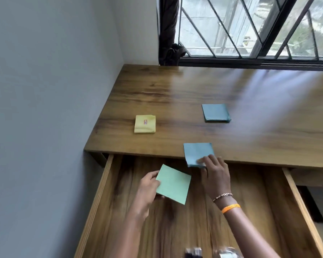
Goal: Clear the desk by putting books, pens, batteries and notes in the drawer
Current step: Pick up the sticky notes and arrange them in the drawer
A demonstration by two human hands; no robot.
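Observation:
My left hand (pixel 147 189) holds a green note pad (pixel 173 184) tilted over the open wooden drawer (pixel 250 211). At the desk's front edge my right hand (pixel 215 174) grips the near corner of a light blue note pad (pixel 197 152), which juts out over the drawer. Farther back on the desk (pixel 175 94) lie a yellow note pad (pixel 145 124) with a small red label, at the left, and a darker blue note pad (pixel 215 113) to the right. Blurred dark items (pixel 193 252) show at the drawer's near end.
A grey wall (pixel 45 108) closes off the desk's left side. Behind the desk is a barred window (pixel 250 28) with a tied dark curtain (pixel 169 30). The drawer's right rail (pixel 302 207) borders a gap with the floor below.

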